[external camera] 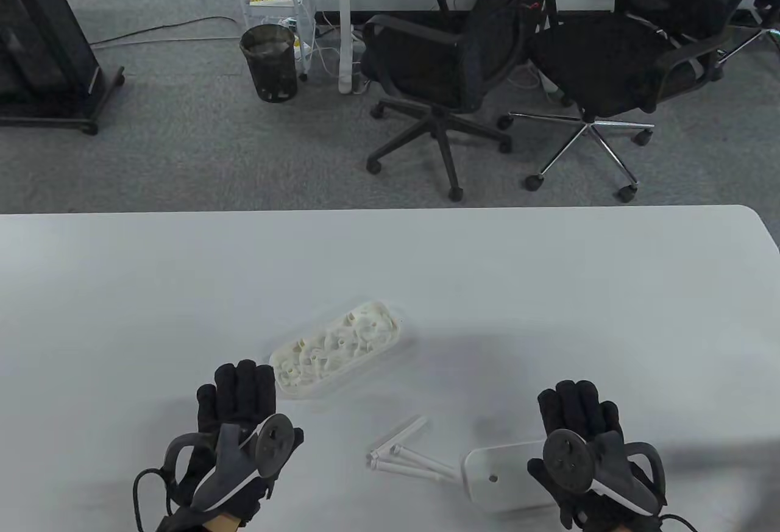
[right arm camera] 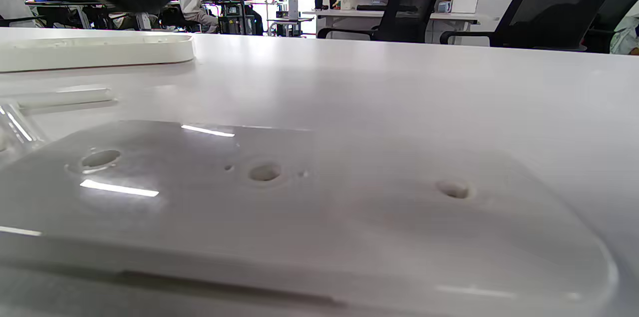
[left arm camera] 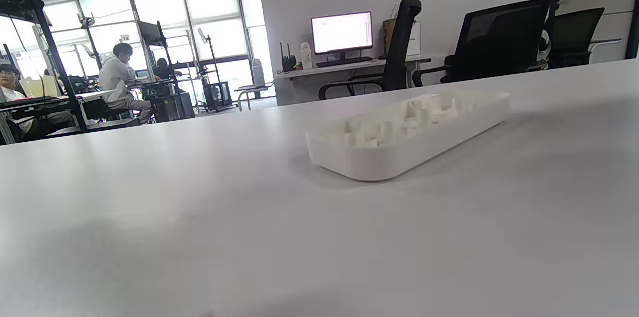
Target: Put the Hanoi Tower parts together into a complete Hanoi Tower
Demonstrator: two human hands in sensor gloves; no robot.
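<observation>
While both hands rest flat near the front edge of the surface (external camera: 548, 288), nothing is gripped yet: the left hand (external camera: 234, 434) lies palm down with its fingers (external camera: 241, 383) stretched out side by side toward the far edge, holding nothing, and the right hand (external camera: 588, 456) lies the same way, fingers (external camera: 576, 401) extended, its palm lying over the right part of the base plate (external camera: 496, 483) without closing round it, though contact itself can't be made out. That plate sits at the near right, and the right wrist view shows its three peg holes (right arm camera: 264, 172) running in a row across it, all unfilled. Just to its left, between the two hands, the white pegs (external camera: 405, 456) lie loose in a little fan, their long axes running left to right and slanting, one tip nearly touching the plate's left edge. Farther out, just beyond the left fingertips, sits the tray of discs (external camera: 338, 349), its long axis slanting from near left to far right; the left wrist view sees it straight ahead, well filled. So the call here, as I read it: pegs go in first, and they lie to the left of the right hand and to the right of the left, about midway between the two, with the right hand already placed to steady the plate.
</observation>
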